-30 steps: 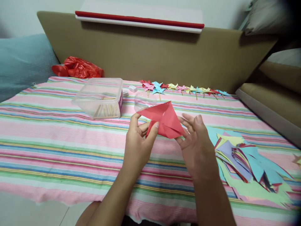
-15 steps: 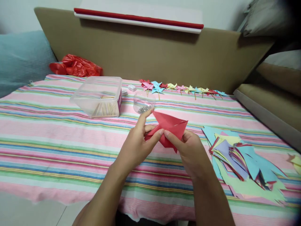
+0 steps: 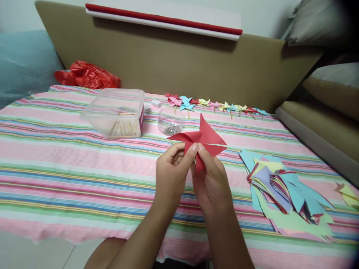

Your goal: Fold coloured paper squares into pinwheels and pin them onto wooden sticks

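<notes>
Both of my hands grip a red paper pinwheel (image 3: 209,130) above the striped cloth. My left hand (image 3: 175,168) is closed on its lower left side, thumb pressed near the middle. My right hand (image 3: 211,173) pinches it from the lower right, and the two thumb tips nearly meet. Pointed blades stick out to the left, up and right; small holes show at some tips. Part of the lower paper is hidden by my thumbs. Just behind the pinwheel stands a clear round tub (image 3: 171,123) with small silvery pins (image 3: 172,129) in it.
A clear plastic box (image 3: 112,108) with wooden sticks (image 3: 126,129) stands left. Finished pinwheels on sticks (image 3: 186,103) lie along the back board (image 3: 168,63). Coloured paper sheets (image 3: 280,190) are piled on the right. A red plastic bag (image 3: 89,76) sits back left.
My left hand has moved down beside my right, bringing the thumbs together. The red paper has turned, and a blade now points up and another left. The view has shifted slightly.
</notes>
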Motion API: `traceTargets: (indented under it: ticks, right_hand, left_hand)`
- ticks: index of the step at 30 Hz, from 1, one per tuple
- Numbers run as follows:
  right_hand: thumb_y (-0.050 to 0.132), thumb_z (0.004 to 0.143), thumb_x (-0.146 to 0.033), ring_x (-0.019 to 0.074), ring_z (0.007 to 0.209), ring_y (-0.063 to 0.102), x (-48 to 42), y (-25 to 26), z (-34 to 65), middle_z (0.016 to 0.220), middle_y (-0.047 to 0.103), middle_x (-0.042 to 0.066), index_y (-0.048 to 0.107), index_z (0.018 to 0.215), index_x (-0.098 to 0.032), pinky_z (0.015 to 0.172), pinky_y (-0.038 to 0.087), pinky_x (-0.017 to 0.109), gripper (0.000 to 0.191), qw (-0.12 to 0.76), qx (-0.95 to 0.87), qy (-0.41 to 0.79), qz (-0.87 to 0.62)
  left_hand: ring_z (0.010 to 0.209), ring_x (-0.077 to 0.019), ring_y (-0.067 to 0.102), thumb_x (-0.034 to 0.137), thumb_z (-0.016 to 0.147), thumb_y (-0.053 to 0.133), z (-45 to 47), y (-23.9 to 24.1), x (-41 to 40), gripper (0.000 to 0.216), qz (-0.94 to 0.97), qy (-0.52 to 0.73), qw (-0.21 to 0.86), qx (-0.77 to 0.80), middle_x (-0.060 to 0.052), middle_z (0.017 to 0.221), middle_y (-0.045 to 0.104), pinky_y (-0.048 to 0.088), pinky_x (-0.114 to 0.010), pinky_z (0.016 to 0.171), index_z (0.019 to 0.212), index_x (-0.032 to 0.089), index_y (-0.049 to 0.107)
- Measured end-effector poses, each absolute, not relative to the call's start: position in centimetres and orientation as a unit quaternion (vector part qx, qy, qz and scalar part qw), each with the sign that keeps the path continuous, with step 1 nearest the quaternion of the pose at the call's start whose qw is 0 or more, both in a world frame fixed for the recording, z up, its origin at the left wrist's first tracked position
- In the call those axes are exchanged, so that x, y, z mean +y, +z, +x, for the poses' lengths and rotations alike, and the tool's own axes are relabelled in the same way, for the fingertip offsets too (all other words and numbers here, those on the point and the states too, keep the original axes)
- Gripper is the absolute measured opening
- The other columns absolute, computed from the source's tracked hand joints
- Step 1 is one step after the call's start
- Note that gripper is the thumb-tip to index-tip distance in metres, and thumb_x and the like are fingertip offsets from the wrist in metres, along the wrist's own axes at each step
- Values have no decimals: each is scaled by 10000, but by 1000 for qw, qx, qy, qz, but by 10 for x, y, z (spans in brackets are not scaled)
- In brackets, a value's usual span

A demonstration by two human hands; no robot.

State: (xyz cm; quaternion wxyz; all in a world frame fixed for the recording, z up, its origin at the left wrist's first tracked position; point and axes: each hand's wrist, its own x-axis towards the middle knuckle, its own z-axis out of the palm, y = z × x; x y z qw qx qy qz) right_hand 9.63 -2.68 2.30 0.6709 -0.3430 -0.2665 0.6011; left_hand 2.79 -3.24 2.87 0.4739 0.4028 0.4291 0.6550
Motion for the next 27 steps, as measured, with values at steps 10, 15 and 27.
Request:
traceTargets:
  ticks: [10, 15, 27]
  right_hand:
    - [772, 810, -377, 179, 955, 688, -27, 22, 98, 1025, 749, 37, 717, 983, -190, 872, 555, 300, 260, 663, -290, 594, -352]
    - [728, 848, -287, 147, 917, 700, -26, 19, 109, 1021, 732, -12, 496, 1094, -297, 797, 570, 286, 339, 667, -310, 592, -331]
    - [710, 871, -208, 169, 965, 655, -23, 10, 118, 986, 645, 12, 724, 940, -264, 863, 570, 319, 90, 611, -605, 322, -396]
  left_hand:
    - [699, -102, 568, 323, 833, 777, 23, 20, -25, 170, 318, 678, 545, 377, 9, 743, 634, 479, -199, 676, 787, 169, 722]
    - [727, -89, 608, 288, 783, 824, 16, 21, -19, 188, 213, 701, 592, 337, -12, 846, 683, 502, -180, 674, 840, 141, 721]
    - [633, -79, 494, 300, 797, 806, 14, 17, -18, 238, 249, 701, 555, 373, 27, 687, 562, 419, -189, 602, 751, 138, 637]
